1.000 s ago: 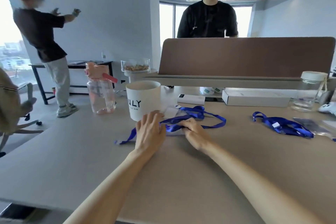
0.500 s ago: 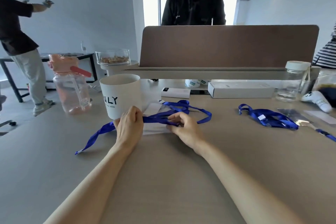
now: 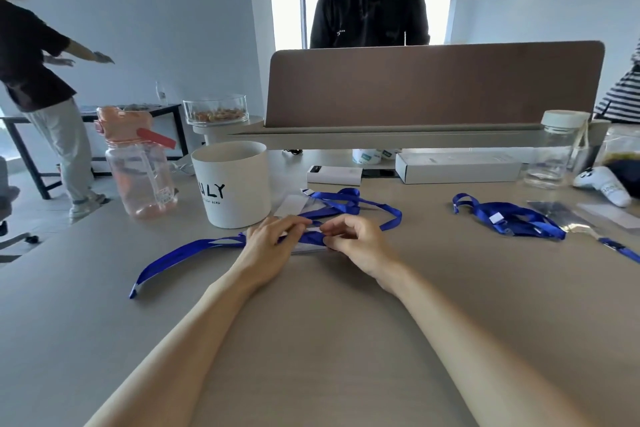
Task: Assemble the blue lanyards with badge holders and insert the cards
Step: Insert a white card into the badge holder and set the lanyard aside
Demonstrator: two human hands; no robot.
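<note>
- Far left: I see one person point(image 3: 38, 80) standing off the desk point(image 3: 329, 340), arms out.
- One pink water bottle point(image 3: 138, 166) stands upright on the desk. Just right of it is one white cup point(image 3: 235, 184), also upright.
- First blue lanyard point(image 3: 187, 251) lies on the desk in front of the cup, tail trailing left, loop running right past both hands.
- Left hand point(image 3: 270, 243) pinches that strap, fingers laid over it.
- Right hand point(image 3: 360, 243), close beside the left, has its fingers curled; thumb and forefinger grip the same strap.
- One pale flat piece point(image 3: 310, 249) lies under the strap between the hands. Card or holder, I cannot tell.
- Second lanyard bundle point(image 3: 509, 218) lies untouched, well apart to the right. I count two lanyards.
- One clear jar point(image 3: 557, 149) with a white lid stands far right.
</note>
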